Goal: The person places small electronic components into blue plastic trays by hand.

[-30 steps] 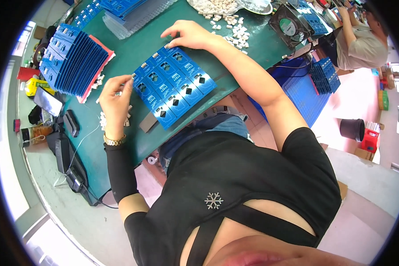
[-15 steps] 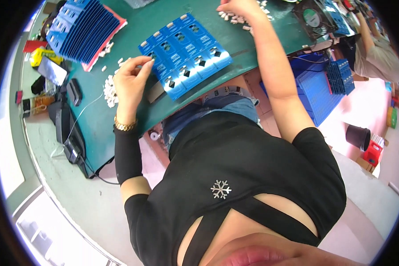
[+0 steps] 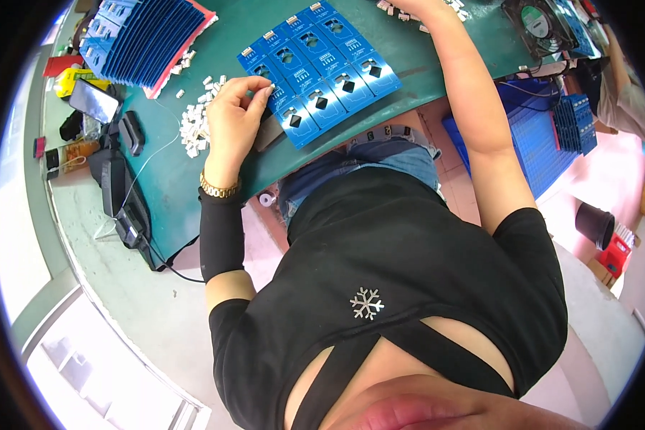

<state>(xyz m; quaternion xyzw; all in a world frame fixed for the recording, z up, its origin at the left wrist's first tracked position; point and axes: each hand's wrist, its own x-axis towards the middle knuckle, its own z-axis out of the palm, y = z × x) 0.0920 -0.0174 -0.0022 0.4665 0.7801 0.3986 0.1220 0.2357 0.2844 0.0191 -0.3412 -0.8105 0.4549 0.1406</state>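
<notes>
A blue circuit board panel (image 3: 321, 64) with dark square cut-outs lies on the green mat in front of me. Along its far edge stand several small white connectors (image 3: 269, 35). My left hand (image 3: 235, 118) is at the panel's left edge, thumb and forefinger pinched together on what looks like a small white connector (image 3: 271, 87). Beside that wrist lies a pile of loose white connectors (image 3: 194, 130). My right hand (image 3: 417, 6) reaches to the top edge of the view, at another scatter of connectors (image 3: 454, 8); its fingers are mostly cut off.
A stack of blue boards (image 3: 140, 43) stands in a red-edged holder at the far left. Near it are a phone (image 3: 93, 100) and black cables and adapters (image 3: 115, 186). A black fan (image 3: 539, 27) sits at the right; beyond it, a co-worker's arm (image 3: 621, 68) shows.
The view has shifted, so the mat and board appear higher and further right. My left fingertips have come slightly further over the panel's left side. My right hand stays by the far connectors.
</notes>
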